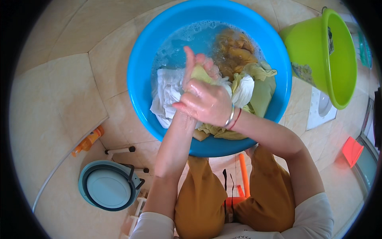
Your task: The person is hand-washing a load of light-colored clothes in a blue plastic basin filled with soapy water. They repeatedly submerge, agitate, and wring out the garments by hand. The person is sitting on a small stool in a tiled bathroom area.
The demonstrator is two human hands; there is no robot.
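We're watching for a slip: our left hand (190, 67) and right hand (209, 101) are looking wet and soapy, so the yellow-green cloth (200, 74) could be sliding out and splashing over the rim of the blue basin (135, 77). The brown cloth (236, 49) is soaking near the white cloth (167, 93), and loose dye could be staining it. Our left palm is seemingly facing up, thumb sticking out, fingers curling around the yellow-green cloth; our right is pressing from above, fingers closing on it, both hands holding it above the basin.
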